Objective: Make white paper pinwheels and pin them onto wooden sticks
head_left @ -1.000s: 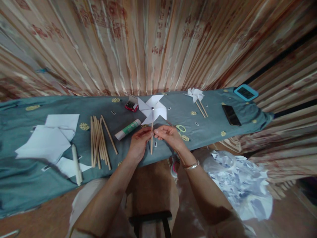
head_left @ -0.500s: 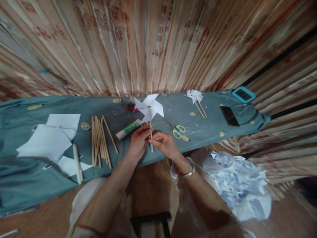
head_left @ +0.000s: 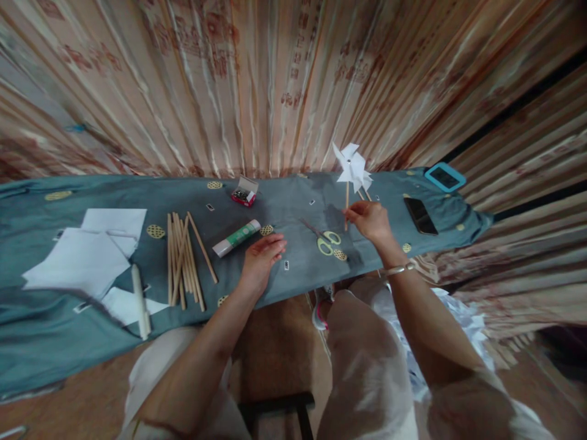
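Note:
My right hand (head_left: 370,220) pinches the wooden stick of a white paper pinwheel (head_left: 349,162), held upright over the right part of the table. Its blades partly cover other pinwheels lying behind, of which paper tips and sticks (head_left: 365,194) show. My left hand (head_left: 263,260) hovers near the table's front edge, empty, with its fingers loosely stretched to the right. Just beyond that hand lies a green and white glue stick (head_left: 237,238). Between my hands are scissors (head_left: 326,241) with yellow-green handles.
Wooden sticks (head_left: 181,260) lie in a group left of the glue stick. Farther left are white paper sheets (head_left: 76,260) and a white pen-like tool (head_left: 140,299). An open red box (head_left: 244,193) of small pieces stands at the back. A phone (head_left: 420,216) and blue-framed device (head_left: 444,177) lie right.
The pinwheel has moved right and away from me in my right hand, over to the other pinwheels. My left hand has let go of its stick and stays near its former place.

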